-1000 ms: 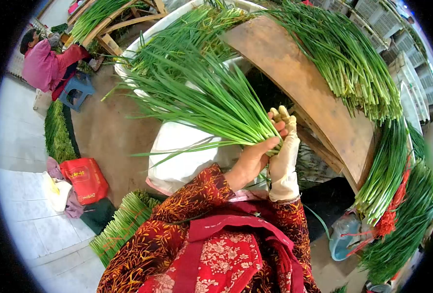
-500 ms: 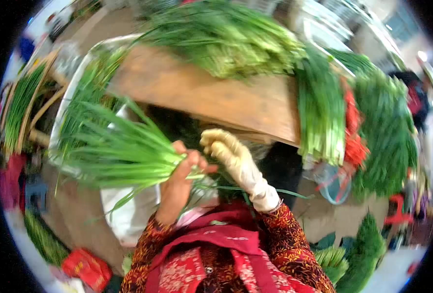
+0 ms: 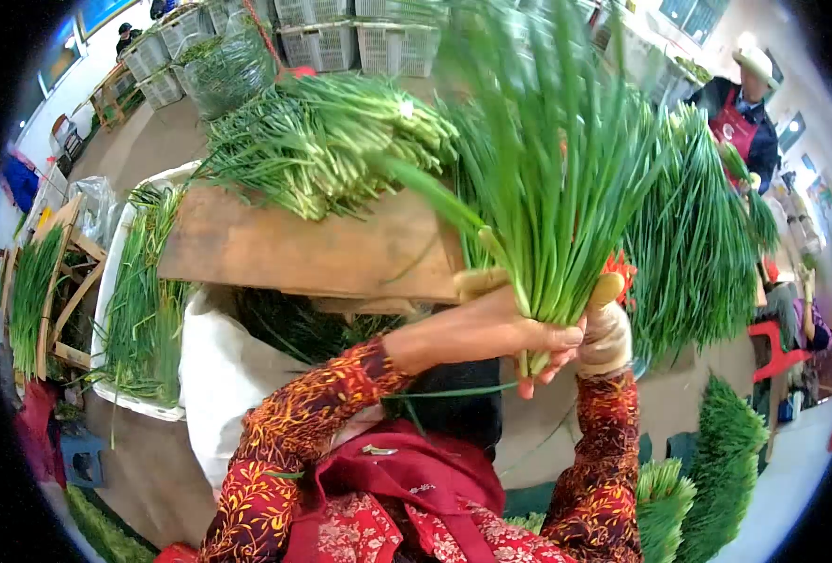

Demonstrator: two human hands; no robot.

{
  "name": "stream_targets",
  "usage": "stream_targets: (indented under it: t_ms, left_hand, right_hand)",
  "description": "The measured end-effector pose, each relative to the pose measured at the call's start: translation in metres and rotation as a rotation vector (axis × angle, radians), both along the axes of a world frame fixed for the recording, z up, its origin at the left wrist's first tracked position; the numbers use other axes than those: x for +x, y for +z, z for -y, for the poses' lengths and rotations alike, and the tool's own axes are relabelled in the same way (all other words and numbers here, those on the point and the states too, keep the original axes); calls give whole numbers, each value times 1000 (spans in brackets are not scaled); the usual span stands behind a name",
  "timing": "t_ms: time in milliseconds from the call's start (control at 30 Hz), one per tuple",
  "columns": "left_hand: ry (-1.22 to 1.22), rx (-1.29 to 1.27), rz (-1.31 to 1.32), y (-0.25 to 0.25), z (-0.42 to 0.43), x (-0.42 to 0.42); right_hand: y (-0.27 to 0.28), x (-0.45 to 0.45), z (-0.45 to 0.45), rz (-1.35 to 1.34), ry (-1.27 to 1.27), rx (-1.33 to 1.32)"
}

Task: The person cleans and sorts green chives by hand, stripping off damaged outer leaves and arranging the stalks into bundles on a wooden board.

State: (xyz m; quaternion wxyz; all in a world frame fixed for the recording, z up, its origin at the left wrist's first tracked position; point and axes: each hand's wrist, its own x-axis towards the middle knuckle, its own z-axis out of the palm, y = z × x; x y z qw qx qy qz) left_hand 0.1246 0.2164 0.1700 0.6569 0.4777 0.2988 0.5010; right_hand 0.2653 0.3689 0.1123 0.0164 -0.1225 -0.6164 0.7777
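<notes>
My bare left hand [image 3: 505, 328] is closed around the lower stems of a bunch of garlic chives [image 3: 566, 225]. The bunch stands nearly upright, leaves fanning upward and cut ends poking out below my fingers. My gloved right hand [image 3: 608, 328] is against the same bunch from the right, its thumb raised beside the stems. Yellowish glove fingertips show left of the bunch, so that hand reaches around behind it; the middle of its grip is hidden. A loose green leaf hangs below my left wrist.
A pile of chives [image 3: 332, 136] lies on a wooden board [image 3: 313, 244]. At left stands a white tub [image 3: 102, 328] of loose leaves, near a white sack [image 3: 214, 375]. More chives [image 3: 697, 253] hang at right, near a red stool [image 3: 774, 352]. A person [image 3: 740, 113] stands beyond.
The bunch has swung from the left over to the right and from lying sideways to upright. My gloved right hand, apart from it before, is now around it. The view has shifted.
</notes>
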Motion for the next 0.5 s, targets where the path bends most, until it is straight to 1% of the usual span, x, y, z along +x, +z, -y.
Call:
stream_targets:
  t_ms: [33, 67, 100, 133, 200, 233, 267, 300, 333, 400, 433, 500]
  left_hand:
    - [7, 17, -2, -9, -10, 2]
    - [-49, -73, 114, -20, -19, 5]
    - [-107, -165, 230, -25, -25, 8]
    - [-106, -161, 229, -25, -26, 9]
    - [-78, -198, 290, -25, -26, 10]
    - [-47, -226, 313, -27, -25, 11]
    - [-48, -230, 317, -30, -26, 11]
    - [10, -276, 338, -36, -26, 11]
    - [68, -310, 350, -40, -27, 11]
    - [98, -315, 390, -45, -30, 14]
    - [109, -329, 367, -46, -31, 16]
    - [115, -377, 349, -52, -33, 21]
  right_hand:
    - [0, -4, 1, -101, -27, -93]
    - [26, -20, 22, -257, 0, -227]
    - [30, -30, 30, -335, 12, -293]
    - [36, -40, 38, -412, 29, -362]
    - [24, -49, 42, -689, 43, -632]
    - [33, -50, 51, -609, -173, -807]
    - [35, -49, 45, -605, -176, -810]
    - [35, -48, 35, -508, -186, -887]
    - [38, -51, 27, -462, -207, -841]
    - [46, -58, 14, -426, -245, -695]
    - [51, -62, 8, -430, -262, -654]
    - [59, -76, -6, -520, -335, -603]
